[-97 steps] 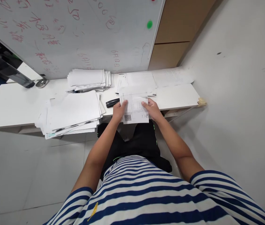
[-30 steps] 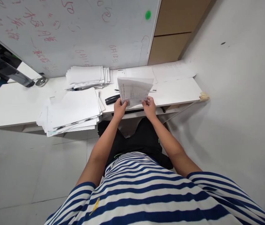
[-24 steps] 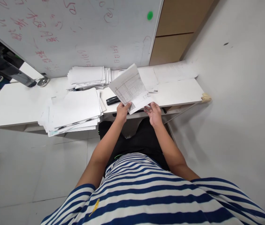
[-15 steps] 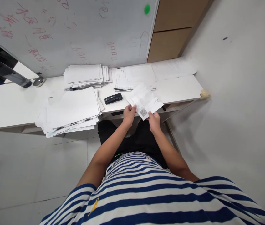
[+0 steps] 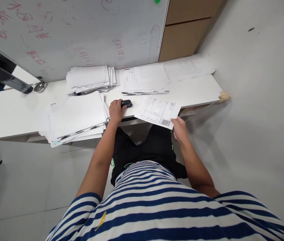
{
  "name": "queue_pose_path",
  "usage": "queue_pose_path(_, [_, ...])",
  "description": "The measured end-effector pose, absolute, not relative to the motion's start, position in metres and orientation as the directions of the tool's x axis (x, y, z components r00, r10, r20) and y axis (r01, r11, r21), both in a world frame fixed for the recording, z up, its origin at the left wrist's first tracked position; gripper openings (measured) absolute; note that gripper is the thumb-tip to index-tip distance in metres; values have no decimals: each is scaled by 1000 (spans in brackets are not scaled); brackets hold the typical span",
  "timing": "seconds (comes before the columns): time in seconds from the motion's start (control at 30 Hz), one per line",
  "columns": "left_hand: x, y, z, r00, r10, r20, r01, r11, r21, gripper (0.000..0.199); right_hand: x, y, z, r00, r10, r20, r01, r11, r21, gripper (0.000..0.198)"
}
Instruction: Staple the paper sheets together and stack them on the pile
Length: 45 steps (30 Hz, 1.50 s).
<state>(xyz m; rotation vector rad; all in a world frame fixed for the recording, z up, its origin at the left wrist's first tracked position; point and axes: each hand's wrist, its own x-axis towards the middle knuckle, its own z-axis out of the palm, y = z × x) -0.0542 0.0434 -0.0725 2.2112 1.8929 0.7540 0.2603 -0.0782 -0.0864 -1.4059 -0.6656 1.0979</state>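
Observation:
A black stapler (image 5: 127,103) lies on the white desk, and my left hand (image 5: 116,111) is closed over its left end. My right hand (image 5: 179,128) pinches the lower right corner of a printed sheet of paper (image 5: 156,111) with a QR code. The sheet reaches over the front edge of the desk, printed side up; whether it is one sheet or more I cannot tell. Just left of my left hand sits a thick stack of papers (image 5: 78,115).
Farther back on the desk (image 5: 194,88) are a second paper stack (image 5: 88,78) and a flatter pile of papers (image 5: 147,78). A whiteboard (image 5: 86,30) stands behind. At left is a round silvery object (image 5: 40,87); a wall (image 5: 252,100) bounds the right side.
My left hand has let go of the paper and moved left onto the stapler. My right hand has shifted right with the sheet, which now lies flatter with its print showing.

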Motion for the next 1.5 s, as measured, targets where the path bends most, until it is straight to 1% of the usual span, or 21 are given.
queue_pose_path(0.1, [-57, 41, -73, 117, 945, 306, 875, -244, 417, 34, 259, -74, -81, 354, 895, -270, -265, -181, -947, 30])
queue_pose_path(0.2, [-61, 40, -73, 125, 943, 307, 872, -252, 418, 35, 256, -68, -78, 298, 913, -280, -289, -193, -938, 31])
queue_pose_path(0.37, [-65, 39, -75, 162, 938, 306, 856, -288, 429, 36, 244, -59, -81, 228, 930, -289, -243, -233, -942, 31])
queue_pose_path(0.57, [-67, 38, -73, 182, 937, 297, 854, -300, 425, 37, 228, -46, -85, 161, 935, -316, -205, -282, -937, 24])
queue_pose_path(0.67, [-68, 39, -71, 195, 938, 285, 854, -306, 422, 35, 229, -42, -85, 163, 937, -310, -196, -277, -941, 21])
queue_pose_path(0.83, [-69, 39, -71, 210, 934, 288, 853, -319, 412, 33, 240, -44, -80, 180, 927, -329, -264, -277, -924, 30])
queue_pose_path(0.93, [-69, 38, -71, 207, 931, 300, 850, -323, 417, 32, 245, -49, -76, 157, 933, -325, -292, -270, -918, 28])
queue_pose_path(1.1, [-69, 36, -69, 216, 931, 295, 840, -332, 429, 32, 244, -50, -74, 144, 948, -285, -218, -251, -943, 21])
queue_pose_path(1.2, [-68, 36, -68, 213, 934, 287, 832, -327, 447, 30, 238, -43, -77, 112, 958, -262, -172, -241, -955, 20])
queue_pose_path(1.27, [-68, 36, -65, 211, 935, 283, 827, -326, 459, 30, 232, -36, -79, 61, 963, -263, -171, -250, -953, 22])
queue_pose_path(1.37, [-71, 35, -54, 226, 949, 221, 815, -309, 491, 32, 225, -24, -82, -41, 960, -277, -185, -280, -942, 28])
queue_pose_path(1.5, [-74, 35, -26, 227, 972, 53, 793, -216, 570, 51, 220, -17, -85, -33, 963, -268, -229, -268, -936, 31])
